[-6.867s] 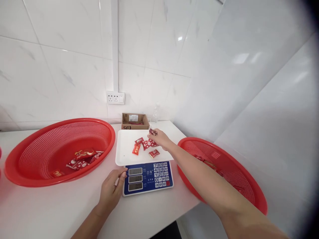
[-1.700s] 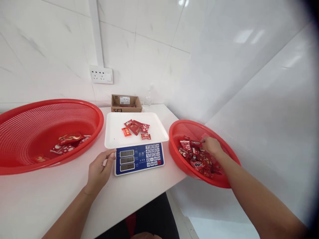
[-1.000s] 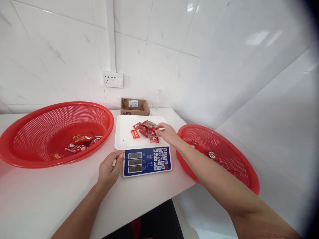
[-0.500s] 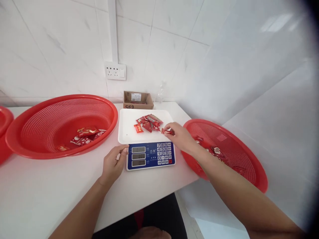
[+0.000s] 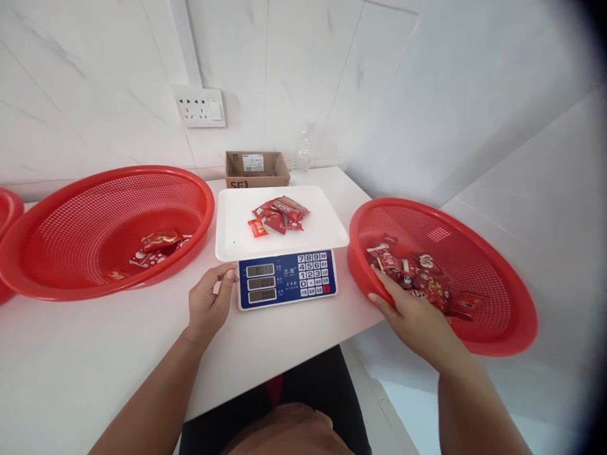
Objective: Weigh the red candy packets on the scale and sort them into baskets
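My left hand (image 5: 209, 296) is at the left edge of the blue-faced weighing scale (image 5: 288, 278), thumb and index finger pressed together. Whether anything is pinched between them cannot be made out. On the scale's white tray (image 5: 327, 230) lies a small pile of red candy packets (image 5: 279, 215). My right hand (image 5: 412, 319) reaches over the near rim of the right red basket (image 5: 512, 316), thumb and fingers apart. Its fingertips are among the red snack packets (image 5: 429, 278) inside and partly hidden; nothing shows in its grip.
Another red perforated basket (image 5: 90, 208) at left holds a few packets (image 5: 159, 246). Behind the tray stand an open cardboard box (image 5: 258, 169) and a clear plastic bottle (image 5: 305, 146). A wall socket (image 5: 199, 107) is above. The white table's front edge runs close to my body.
My right hand has left the tray, where it held a small red packet, and moved right to the basket. That packet is no longer at the tray's right side. My left hand stays by the scale.
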### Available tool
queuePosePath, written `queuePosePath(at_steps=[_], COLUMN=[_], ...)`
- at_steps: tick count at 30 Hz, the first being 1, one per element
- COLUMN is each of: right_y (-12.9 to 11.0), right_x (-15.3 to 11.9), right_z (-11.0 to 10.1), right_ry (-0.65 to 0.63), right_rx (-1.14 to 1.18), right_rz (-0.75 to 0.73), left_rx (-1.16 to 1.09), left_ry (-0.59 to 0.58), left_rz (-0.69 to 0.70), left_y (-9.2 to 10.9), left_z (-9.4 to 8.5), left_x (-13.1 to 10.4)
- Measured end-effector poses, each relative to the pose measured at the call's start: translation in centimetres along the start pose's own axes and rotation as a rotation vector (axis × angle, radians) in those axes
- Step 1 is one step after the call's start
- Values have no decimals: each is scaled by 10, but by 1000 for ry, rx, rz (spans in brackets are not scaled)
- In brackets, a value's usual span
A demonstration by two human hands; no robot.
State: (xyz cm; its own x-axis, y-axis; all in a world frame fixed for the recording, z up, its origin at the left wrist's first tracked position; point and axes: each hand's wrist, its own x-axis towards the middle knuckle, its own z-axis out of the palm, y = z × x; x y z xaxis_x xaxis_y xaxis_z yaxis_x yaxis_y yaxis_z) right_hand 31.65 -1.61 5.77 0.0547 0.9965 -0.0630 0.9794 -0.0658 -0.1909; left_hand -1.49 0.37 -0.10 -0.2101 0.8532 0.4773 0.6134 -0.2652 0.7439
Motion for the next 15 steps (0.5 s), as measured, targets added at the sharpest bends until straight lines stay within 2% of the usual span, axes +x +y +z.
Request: queuePosePath(at_steps=[5, 8, 10, 12, 15], right_y=[-3, -3, -2, -2, -1], right_x=[3, 4, 4, 3, 3], right_z=[5, 4, 4, 5, 5], right_ry=[52, 48, 41, 48, 75], right_rx=[-106, -121, -124, -118, -97], right_rz=[-50, -65, -64, -65, -71], left_rx=[24, 69, 130, 212, 349], left_ry=[-16, -6, 17, 62, 156], left_rz=[-53, -39, 44, 184, 349], left_y=[-3, -1, 1, 3, 9], left_z=[5, 6, 4, -1, -13], left_x=[1, -1, -2, -1, 10])
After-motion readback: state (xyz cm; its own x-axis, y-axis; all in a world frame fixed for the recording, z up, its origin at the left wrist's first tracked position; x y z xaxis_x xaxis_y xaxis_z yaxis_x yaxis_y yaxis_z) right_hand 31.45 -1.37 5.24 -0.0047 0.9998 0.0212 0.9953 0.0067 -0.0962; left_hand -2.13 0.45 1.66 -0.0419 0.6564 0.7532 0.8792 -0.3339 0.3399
